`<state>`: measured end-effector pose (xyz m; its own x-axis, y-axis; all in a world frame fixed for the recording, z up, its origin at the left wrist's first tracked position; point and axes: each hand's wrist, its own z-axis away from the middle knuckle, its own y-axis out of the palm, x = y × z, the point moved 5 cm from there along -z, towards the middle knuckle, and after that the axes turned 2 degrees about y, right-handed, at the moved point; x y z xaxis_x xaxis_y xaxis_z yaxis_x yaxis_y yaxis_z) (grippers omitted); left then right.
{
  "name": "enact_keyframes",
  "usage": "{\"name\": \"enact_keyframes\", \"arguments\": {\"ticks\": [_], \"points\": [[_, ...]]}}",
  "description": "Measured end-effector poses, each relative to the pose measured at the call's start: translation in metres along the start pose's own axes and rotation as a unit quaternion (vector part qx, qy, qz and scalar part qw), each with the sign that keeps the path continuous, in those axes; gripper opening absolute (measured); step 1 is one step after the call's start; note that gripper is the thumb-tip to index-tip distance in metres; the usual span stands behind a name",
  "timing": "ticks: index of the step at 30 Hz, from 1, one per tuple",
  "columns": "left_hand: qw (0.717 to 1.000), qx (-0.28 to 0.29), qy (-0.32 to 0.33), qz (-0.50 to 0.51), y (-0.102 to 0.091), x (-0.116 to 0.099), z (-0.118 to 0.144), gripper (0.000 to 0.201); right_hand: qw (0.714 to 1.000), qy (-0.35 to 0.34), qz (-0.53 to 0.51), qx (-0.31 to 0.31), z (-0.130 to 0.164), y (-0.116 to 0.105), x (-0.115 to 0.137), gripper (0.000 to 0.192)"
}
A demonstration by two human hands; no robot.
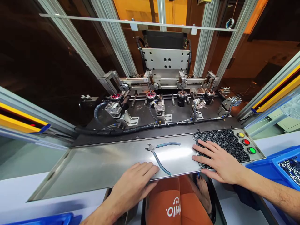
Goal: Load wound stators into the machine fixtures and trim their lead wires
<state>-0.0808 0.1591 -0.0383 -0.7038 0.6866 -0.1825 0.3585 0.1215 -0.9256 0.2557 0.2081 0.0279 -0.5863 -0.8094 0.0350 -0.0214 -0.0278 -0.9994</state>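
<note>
My left hand lies flat, palm down, on the front edge of a steel work plate, fingers together, holding nothing. Just right of its fingertips lie blue-handled cutting pliers with their handles spread. My right hand rests palm down with fingers apart on a heap of black round stator parts at the plate's right end. It grips none of them.
Yellow, red and green buttons sit right of the parts. Behind the plate stands a machine with several fixtures holding wound stators and a black hose. Blue bins are at right and bottom left.
</note>
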Motion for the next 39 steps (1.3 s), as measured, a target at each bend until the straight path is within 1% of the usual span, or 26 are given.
{"name": "enact_keyframes", "arguments": {"ticks": [4, 10, 21, 29, 35, 39], "points": [[1.000, -0.004, 0.003, -0.006, -0.0015, -0.0015, -0.0012, 0.055, 1.000, -0.002, 0.000, 0.004, -0.0015, 0.0000, 0.0006, 0.052], [1.000, -0.011, 0.010, -0.023, -0.0030, -0.0014, -0.0004, 0.055, 1.000, -0.002, 0.002, 0.000, -0.0030, -0.0006, 0.0015, 0.051], [0.999, -0.008, 0.012, -0.045, 0.0020, -0.0001, 0.0019, 0.030, 1.000, -0.001, -0.008, -0.009, -0.0035, -0.0008, 0.0016, 0.051], [0.999, -0.022, 0.017, -0.046, -0.0005, -0.0013, 0.0004, 0.039, 1.000, -0.005, 0.002, -0.004, -0.0028, -0.0001, 0.0017, 0.052], [0.999, -0.010, 0.023, -0.035, -0.0012, -0.0018, -0.0009, 0.036, 1.000, 0.000, -0.003, -0.007, -0.0033, -0.0009, 0.0023, 0.051], [0.999, -0.018, 0.023, -0.030, -0.0028, -0.0007, -0.0008, 0.035, 1.000, -0.003, 0.000, -0.007, -0.0032, -0.0004, 0.0034, 0.051]]}}
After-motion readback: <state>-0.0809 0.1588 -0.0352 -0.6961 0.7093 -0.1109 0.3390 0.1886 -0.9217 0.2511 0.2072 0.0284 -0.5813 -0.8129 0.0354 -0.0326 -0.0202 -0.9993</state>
